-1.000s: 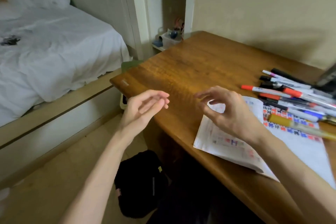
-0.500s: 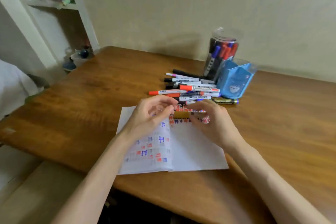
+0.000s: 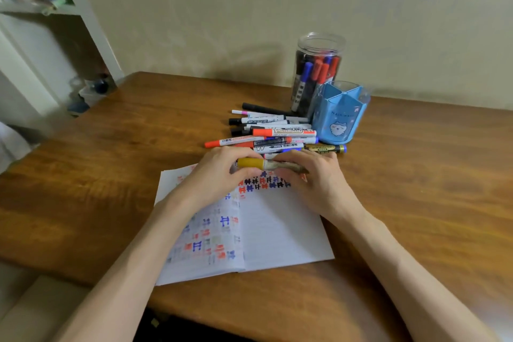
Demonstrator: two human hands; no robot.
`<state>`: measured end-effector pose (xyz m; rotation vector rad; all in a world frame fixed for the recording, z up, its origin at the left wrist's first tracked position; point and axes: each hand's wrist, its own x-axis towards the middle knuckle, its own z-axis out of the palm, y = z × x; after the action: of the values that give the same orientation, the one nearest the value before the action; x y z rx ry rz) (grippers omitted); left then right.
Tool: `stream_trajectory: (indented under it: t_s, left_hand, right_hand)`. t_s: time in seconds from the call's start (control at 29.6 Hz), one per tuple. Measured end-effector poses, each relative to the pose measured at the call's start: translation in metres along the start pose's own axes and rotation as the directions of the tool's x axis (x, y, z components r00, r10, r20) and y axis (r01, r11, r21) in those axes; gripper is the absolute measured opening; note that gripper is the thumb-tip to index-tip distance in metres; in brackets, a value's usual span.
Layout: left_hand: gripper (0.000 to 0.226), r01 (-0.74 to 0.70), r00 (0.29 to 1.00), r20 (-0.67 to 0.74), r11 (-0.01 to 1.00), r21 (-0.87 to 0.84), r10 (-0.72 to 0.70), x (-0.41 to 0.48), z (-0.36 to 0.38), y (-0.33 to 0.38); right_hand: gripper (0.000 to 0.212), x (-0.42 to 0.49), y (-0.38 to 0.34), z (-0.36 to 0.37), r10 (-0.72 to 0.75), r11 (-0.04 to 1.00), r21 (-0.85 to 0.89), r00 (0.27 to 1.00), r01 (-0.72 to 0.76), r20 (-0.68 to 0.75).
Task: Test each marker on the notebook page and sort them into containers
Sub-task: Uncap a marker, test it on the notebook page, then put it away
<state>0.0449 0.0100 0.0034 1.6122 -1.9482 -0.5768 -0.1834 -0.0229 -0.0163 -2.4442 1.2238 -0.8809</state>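
An open notebook (image 3: 280, 233) lies on the wooden desk (image 3: 111, 175), its pages covered with red, blue and black test marks. Just above its top edge both hands hold one marker with a yellow cap (image 3: 251, 163) level. My left hand (image 3: 213, 175) pinches the yellow cap end. My right hand (image 3: 313, 178) grips the barrel. Behind the hands lies a pile of loose markers (image 3: 272, 132). A clear jar (image 3: 316, 69) holding several markers stands at the back, with a blue pen holder (image 3: 340, 115) in front of it.
A wall runs close behind the desk. White shelving (image 3: 41, 8) with small items stands at the left. The desk's left part and right part are bare wood. A black-and-gold marker (image 3: 326, 148) lies by the blue holder's base.
The view swung from the desk's left corner onto the notebook. Both hands came together over the notebook's top edge and now hold the yellow-capped marker between them.
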Motion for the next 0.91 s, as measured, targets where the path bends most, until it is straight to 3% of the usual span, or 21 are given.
stream_trajectory:
  t_s: [0.07,0.1,0.17,0.24,0.37,0.54,0.71,0.84,0.91]
  left_hand:
    - [0.024,0.007,0.999,-0.034,1.0,-0.026,-0.008,0.001,0.0,0.0]
    - [0.024,0.004,0.999,-0.038,0.999,-0.04,-0.005,-0.001,0.001,-0.001]
    - [0.022,-0.025,0.999,-0.032,0.997,-0.067,0.022,-0.005,0.006,0.0]
    - [0.025,-0.067,0.998,-0.028,0.991,-0.117,0.064,-0.007,0.009,0.006]
    - [0.031,-0.1,0.995,0.002,0.982,-0.16,0.102,-0.005,0.011,0.011]
    - [0.024,-0.052,0.993,0.089,0.966,-0.254,0.077,-0.011,0.006,0.008]
    - [0.025,-0.057,0.993,0.074,0.934,-0.353,0.089,-0.014,0.001,0.006]
    - [0.022,-0.06,0.989,0.103,0.916,-0.396,0.109,-0.016,0.002,0.005]
    - [0.024,-0.034,0.993,0.087,0.907,-0.419,0.077,-0.022,-0.006,-0.006]
  right_hand:
    - [0.027,0.004,-0.005,-0.013,0.124,0.97,0.216,0.992,-0.115,-0.027]
    - [0.027,0.003,-0.008,-0.018,0.224,0.904,0.376,0.974,-0.201,-0.017]
    - [0.03,0.0,-0.011,-0.019,0.39,0.669,0.673,0.92,-0.317,0.046]
    - [0.031,-0.003,-0.015,-0.014,0.444,0.52,0.78,0.891,-0.347,0.1]
    - [0.023,0.0,-0.026,0.001,0.339,0.597,0.756,0.938,-0.269,0.066]
    - [0.024,-0.003,-0.033,0.001,0.297,0.627,0.744,0.954,-0.23,0.045]
    - [0.021,-0.004,-0.039,0.003,0.267,0.681,0.712,0.963,-0.171,-0.024]
    - [0.02,-0.004,-0.042,0.002,0.226,0.697,0.697,0.974,-0.168,0.009]
    - [0.019,-0.003,-0.036,-0.006,0.263,0.647,0.747,0.964,-0.149,-0.036]
